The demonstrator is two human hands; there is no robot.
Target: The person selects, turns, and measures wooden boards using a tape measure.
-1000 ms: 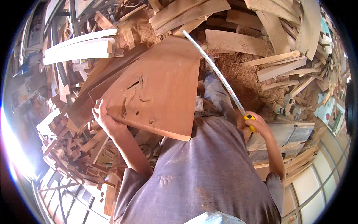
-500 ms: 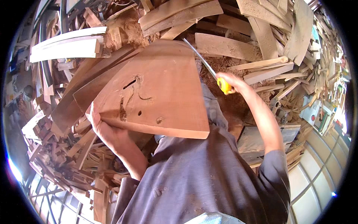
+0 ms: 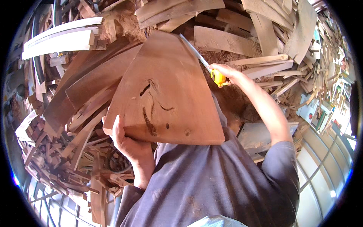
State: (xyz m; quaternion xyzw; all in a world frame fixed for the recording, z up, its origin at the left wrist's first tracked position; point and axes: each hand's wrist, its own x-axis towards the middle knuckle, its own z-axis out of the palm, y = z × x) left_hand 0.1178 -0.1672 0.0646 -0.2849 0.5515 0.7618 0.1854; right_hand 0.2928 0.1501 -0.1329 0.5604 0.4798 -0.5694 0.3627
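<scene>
A wide, reddish-brown wooden board (image 3: 174,94) stretches away from my body, its near end at my shirt. Cracks and small knot holes mark its near half. My left hand (image 3: 128,140) grips the board's near left corner, with the fingers partly hidden beneath it. Beyond the board's right edge, my right hand (image 3: 225,72) is closed round a yellow tape measure (image 3: 218,77). The tape's metal blade (image 3: 194,51) is drawn out and runs beside the right edge toward the far end. Whether the blade touches the wood, I cannot tell.
Several dark planks (image 3: 89,79) lean at the left, below a white-faced board (image 3: 62,39). Scrap wood (image 3: 64,162) is heaped at the lower left. Sawdust-covered boards (image 3: 227,39) lie at the far side, with a grey metal panel (image 3: 261,136) at the right.
The board has turned, its near end shifting right and its left corner lower. My left hand has moved right and nearer with it. My right hand and tape measure have shifted slightly left and farther.
</scene>
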